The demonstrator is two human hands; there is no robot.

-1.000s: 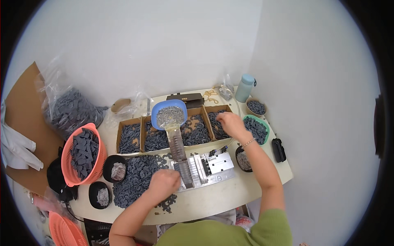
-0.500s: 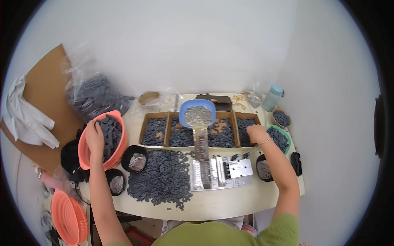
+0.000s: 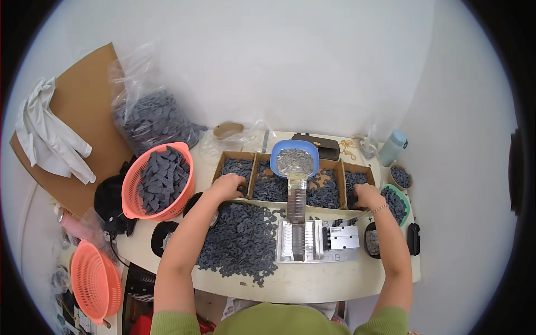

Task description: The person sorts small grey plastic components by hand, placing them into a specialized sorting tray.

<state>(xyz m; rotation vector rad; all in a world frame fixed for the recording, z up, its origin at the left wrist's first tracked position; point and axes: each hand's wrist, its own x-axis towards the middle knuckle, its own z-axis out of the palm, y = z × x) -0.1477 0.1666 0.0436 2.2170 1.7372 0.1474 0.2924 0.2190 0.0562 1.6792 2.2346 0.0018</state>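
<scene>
A cardboard box (image 3: 243,199) with several compartments holds small dark grey pieces (image 3: 271,188). My left hand (image 3: 228,188) is down in its leftmost compartment, fingers bent and closed among the pieces; what they hold is hidden. At the rightmost compartment, my right hand (image 3: 368,197) also has curled fingers low in the pieces, and their tips cannot be seen. Between the hands, a blue bowl (image 3: 276,162) of small shiny metal bits sits above a clear ridged chute (image 3: 296,204). The chute leads down to a metal fixture (image 3: 317,243).
A coral basket (image 3: 129,192) of larger grey strips stands left, beside a plastic bag (image 3: 153,120) of similar pieces. Loose pieces (image 3: 237,240) lie heaped in front of the box. At right are a green bowl (image 3: 409,212), black bowl (image 3: 369,241) and pale blue bottle (image 3: 392,148).
My left hand has left the coral basket and moved right into the box's leftmost compartment. My right hand remains at the rightmost compartment. The whole view has shifted a little.
</scene>
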